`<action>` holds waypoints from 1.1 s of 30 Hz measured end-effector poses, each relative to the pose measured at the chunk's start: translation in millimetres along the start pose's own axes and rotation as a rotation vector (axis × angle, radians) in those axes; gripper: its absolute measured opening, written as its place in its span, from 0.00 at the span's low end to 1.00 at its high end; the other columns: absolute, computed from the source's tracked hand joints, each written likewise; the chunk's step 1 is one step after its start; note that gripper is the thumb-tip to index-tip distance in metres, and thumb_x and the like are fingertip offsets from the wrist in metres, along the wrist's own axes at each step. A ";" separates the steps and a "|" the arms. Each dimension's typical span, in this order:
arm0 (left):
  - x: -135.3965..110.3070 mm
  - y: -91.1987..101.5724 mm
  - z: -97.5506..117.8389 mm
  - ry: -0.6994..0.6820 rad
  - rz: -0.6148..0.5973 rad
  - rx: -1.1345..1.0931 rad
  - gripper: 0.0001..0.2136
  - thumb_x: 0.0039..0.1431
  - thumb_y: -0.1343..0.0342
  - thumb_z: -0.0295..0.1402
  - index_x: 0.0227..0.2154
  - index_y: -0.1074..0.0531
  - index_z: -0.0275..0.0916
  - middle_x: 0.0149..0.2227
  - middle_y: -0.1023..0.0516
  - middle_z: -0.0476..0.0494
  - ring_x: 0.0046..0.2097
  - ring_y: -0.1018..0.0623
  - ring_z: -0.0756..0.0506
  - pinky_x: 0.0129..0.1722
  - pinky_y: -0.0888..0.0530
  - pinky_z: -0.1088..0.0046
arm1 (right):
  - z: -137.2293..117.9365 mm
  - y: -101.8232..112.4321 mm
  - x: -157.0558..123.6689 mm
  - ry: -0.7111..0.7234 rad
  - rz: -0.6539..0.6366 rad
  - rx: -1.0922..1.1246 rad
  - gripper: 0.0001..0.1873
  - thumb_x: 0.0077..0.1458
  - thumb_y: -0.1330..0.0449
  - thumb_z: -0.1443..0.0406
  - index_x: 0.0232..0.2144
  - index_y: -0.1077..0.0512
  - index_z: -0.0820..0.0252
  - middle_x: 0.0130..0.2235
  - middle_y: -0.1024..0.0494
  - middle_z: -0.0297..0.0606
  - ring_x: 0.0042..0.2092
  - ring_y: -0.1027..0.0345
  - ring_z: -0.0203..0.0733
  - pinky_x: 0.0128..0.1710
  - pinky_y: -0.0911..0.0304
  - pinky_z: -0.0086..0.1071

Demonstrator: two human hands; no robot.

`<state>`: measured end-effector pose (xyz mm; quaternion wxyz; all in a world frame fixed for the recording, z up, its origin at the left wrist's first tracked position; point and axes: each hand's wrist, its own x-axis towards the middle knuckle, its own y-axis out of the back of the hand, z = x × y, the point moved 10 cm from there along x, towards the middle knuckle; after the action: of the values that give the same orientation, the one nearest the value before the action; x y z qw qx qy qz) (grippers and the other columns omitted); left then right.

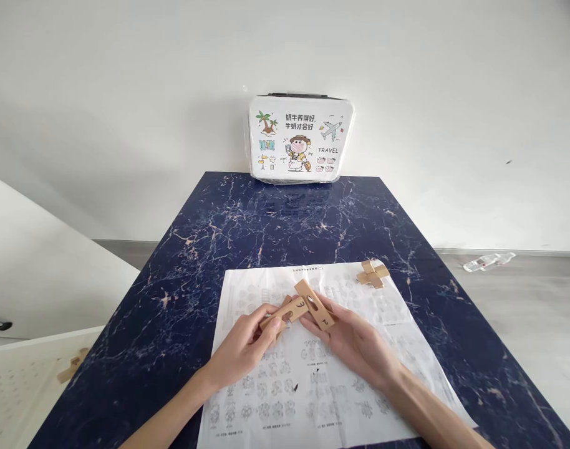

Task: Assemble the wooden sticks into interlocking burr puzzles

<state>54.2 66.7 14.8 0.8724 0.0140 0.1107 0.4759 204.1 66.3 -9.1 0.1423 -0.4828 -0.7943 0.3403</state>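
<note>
Low over the printed sheet [285, 430], both hands have wooden puzzle pieces. My left hand [245, 340] is closed on a notched wooden puzzle piece [297, 307] with a handwritten mark at its end; more wood shows behind it, partly hidden by the fingers. Another notched puzzle piece [323, 317], marked like a 2, lies slanted in my right hand [355, 340], whose fingers are partly hidden beneath it. The two pieces meet or nearly meet at the middle; whether they touch I cannot tell. The sheet carries rows of small assembly drawings.
An assembled cross-shaped wooden puzzle [373, 274] sits on the sheet's far right corner. At the back of the dark blue marbled table [285, 231] stands a plastic-wrapped cartoon case [301, 140] against the wall. Down left, a white basket [27, 374] holds wooden pieces [73, 366].
</note>
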 end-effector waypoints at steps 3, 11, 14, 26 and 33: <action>-0.2 -0.6 0.2 0.009 -0.013 -0.033 0.16 0.78 0.52 0.47 0.42 0.30 0.40 0.26 0.44 0.57 0.25 0.45 0.52 0.27 0.44 0.71 | 1.5 -5.1 -1.0 0.000 -0.035 -0.026 0.23 0.76 0.45 0.55 0.67 0.28 0.49 0.75 0.38 0.38 0.78 0.53 0.57 0.77 0.57 0.59; -1.2 -0.7 3.3 0.000 -0.041 -0.070 0.16 0.78 0.52 0.48 0.41 0.30 0.40 0.26 0.42 0.57 0.24 0.44 0.52 0.25 0.43 0.73 | 4.1 -8.8 -5.8 0.011 -0.050 -0.127 0.25 0.74 0.40 0.56 0.70 0.32 0.43 0.76 0.41 0.34 0.77 0.51 0.56 0.76 0.55 0.62; -1.7 -0.8 2.0 0.007 -0.046 -0.053 0.18 0.77 0.53 0.49 0.40 0.31 0.40 0.25 0.42 0.58 0.23 0.45 0.52 0.25 0.43 0.73 | 2.2 -15.5 -6.2 0.029 -0.103 -0.180 0.26 0.76 0.42 0.58 0.71 0.36 0.41 0.76 0.39 0.33 0.76 0.47 0.54 0.76 0.52 0.61; -1.4 2.8 -0.2 -0.004 -0.041 0.042 0.18 0.78 0.54 0.48 0.43 0.28 0.40 0.26 0.40 0.55 0.25 0.42 0.51 0.26 0.43 0.71 | 1.9 -3.4 -12.9 0.096 -0.001 -0.551 0.34 0.74 0.39 0.57 0.76 0.44 0.43 0.63 0.21 0.44 0.59 0.21 0.54 0.63 0.29 0.63; -2.2 -2.0 -5.0 -0.006 -0.092 0.055 0.19 0.79 0.55 0.49 0.41 0.30 0.39 0.27 0.40 0.54 0.25 0.43 0.50 0.27 0.43 0.70 | 3.3 -4.6 -15.4 0.155 -0.014 -0.729 0.35 0.73 0.38 0.56 0.76 0.44 0.47 0.40 0.12 0.40 0.41 0.16 0.50 0.49 0.20 0.56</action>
<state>53.7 63.3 10.0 0.8930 0.0342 0.1215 0.4320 206.8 50.3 -6.8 0.0232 -0.5205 -0.8535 -0.0033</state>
